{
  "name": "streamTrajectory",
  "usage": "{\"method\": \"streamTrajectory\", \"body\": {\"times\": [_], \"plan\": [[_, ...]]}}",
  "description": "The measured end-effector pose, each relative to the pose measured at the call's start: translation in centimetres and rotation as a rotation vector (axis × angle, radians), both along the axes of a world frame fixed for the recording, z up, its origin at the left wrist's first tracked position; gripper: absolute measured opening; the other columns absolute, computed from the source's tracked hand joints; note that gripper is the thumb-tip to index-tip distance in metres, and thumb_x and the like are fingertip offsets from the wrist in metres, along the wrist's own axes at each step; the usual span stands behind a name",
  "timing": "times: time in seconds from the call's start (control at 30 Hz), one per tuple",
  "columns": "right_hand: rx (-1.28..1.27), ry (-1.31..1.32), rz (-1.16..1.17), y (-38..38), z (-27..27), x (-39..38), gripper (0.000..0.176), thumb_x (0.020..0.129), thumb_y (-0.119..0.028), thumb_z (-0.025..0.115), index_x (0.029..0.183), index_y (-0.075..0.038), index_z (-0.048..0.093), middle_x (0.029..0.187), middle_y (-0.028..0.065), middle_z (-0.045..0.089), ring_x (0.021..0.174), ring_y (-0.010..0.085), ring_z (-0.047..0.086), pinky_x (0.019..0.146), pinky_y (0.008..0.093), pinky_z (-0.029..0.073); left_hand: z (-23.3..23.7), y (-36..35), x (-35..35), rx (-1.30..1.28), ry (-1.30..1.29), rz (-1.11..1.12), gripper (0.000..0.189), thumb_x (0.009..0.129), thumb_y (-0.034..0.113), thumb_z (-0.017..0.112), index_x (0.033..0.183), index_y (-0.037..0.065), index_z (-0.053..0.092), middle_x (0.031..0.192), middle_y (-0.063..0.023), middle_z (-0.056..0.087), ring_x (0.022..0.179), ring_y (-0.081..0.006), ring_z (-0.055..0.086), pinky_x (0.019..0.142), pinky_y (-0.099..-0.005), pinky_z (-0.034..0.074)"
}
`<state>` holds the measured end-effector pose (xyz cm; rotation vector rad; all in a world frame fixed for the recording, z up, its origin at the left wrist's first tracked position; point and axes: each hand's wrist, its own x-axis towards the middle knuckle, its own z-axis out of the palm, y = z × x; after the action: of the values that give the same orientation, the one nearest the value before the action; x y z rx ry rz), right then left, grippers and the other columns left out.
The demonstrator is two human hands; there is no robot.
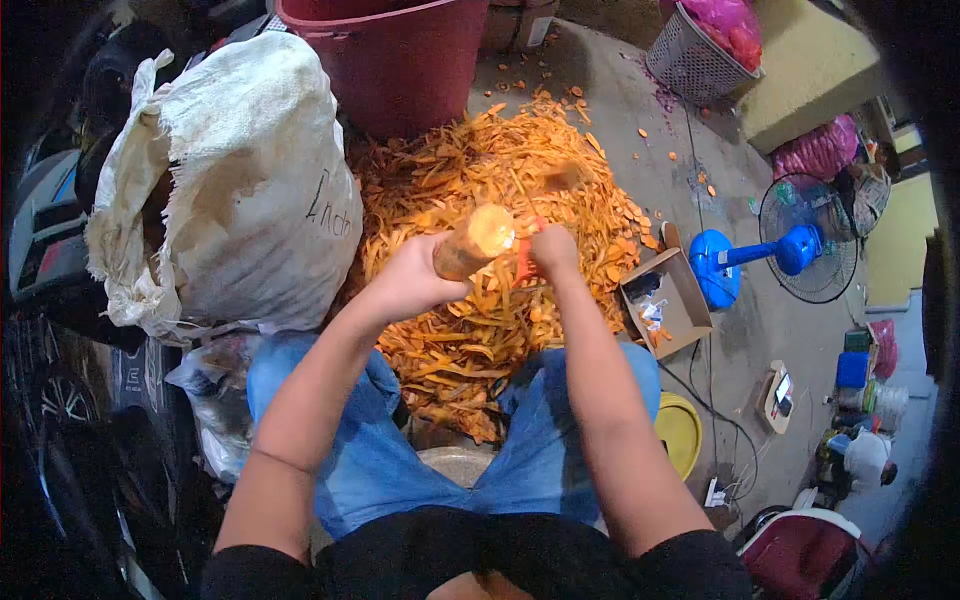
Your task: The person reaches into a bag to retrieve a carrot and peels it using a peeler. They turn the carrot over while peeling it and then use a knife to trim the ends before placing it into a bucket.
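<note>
My left hand (415, 280) is closed around a thick carrot (458, 256), its round, pale orange cut end tilted up and away from me. Close beside it on the right, my right hand (553, 250) grips a red peeler (527, 258), partly hidden by the fingers and blurred. Both hands are above a large heap of orange peelings (470, 345) on the floor between my legs and beyond. Round orange slices are scattered along the heap's right edge.
A white sack (255, 190) stands at left, a dark red tub (385, 75) behind the heap. To the right are an open cardboard box (675, 295), a blue fan (765, 250), a yellow lid-like round object (680, 435) and cables. A grey basket (695, 60) stands at far right.
</note>
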<state>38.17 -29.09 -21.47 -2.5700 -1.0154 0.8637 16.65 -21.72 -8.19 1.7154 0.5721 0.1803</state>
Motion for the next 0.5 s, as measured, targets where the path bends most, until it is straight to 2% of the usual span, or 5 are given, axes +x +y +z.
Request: {"method": "streamTrajectory", "body": {"times": [0.1,0.13,0.23,0.33,0.5], "plan": [[0.138,0.251,-0.315,-0.3,0.3,-2.3,0.024,0.068,-0.019,0.048,0.08,-0.001,0.057,0.076,0.0196,0.056,0.069,0.0284,0.056,0.059,0.0362,0.044,-1.2,1.6,-0.2,0.031,0.19,0.087,0.035,0.057,0.008,0.057,0.089,-0.002,0.049,0.064,-0.0055,0.053,0.055,-0.0086,0.051,0.052,-0.0243,0.042],[0.032,0.075,-0.082,0.5,-0.1,-3.2,0.025,0.067,-0.019,0.048,0.079,0.001,0.057,0.075,0.0202,0.055,0.071,0.0303,0.055,0.061,0.0367,0.043,-1.7,2.2,-0.1,0.21,0.238,0.025,0.039,0.057,0.009,0.058,0.092,-0.002,0.047,0.07,-0.0084,0.054,0.065,-0.0113,0.053,0.059,-0.0259,0.042],[0.04,0.097,0.053,1.9,2.1,-6.1,0.027,0.067,-0.02,0.049,0.077,0.003,0.056,0.074,0.0218,0.054,0.072,0.0329,0.053,0.063,0.038,0.041,-3.1,2.5,0.2,0.462,0.032,0.099,0.041,0.057,0.009,0.057,0.095,0.001,0.043,0.074,-0.0111,0.053,0.066,-0.0168,0.053,0.059,-0.0288,0.041],[0.205,0.138,0.031,2.9,2.9,-5.7,0.028,0.066,-0.021,0.05,0.076,0.004,0.055,0.074,0.0238,0.053,0.073,0.0343,0.052,0.064,0.0388,0.041,-1.3,3.0,0.1,0.265,0.115,0.072,0.05,0.057,0.01,0.058,0.101,0.003,0.034,0.079,-0.0127,0.053,0.068,-0.0169,0.052,0.06,-0.0282,0.041],[0.188,0.125,0.042,3.0,4.9,-4.9,0.026,0.067,-0.02,0.048,0.073,0.003,0.055,0.07,0.0227,0.053,0.069,0.0346,0.052,0.063,0.0392,0.04,-2.2,4.6,-0.7,0.173,-0.005,-0.011,0.049,0.06,0.005,0.059,0.102,0.005,0.033,0.086,-0.0113,0.051,0.075,-0.0158,0.05,0.066,-0.0274,0.04]]}}
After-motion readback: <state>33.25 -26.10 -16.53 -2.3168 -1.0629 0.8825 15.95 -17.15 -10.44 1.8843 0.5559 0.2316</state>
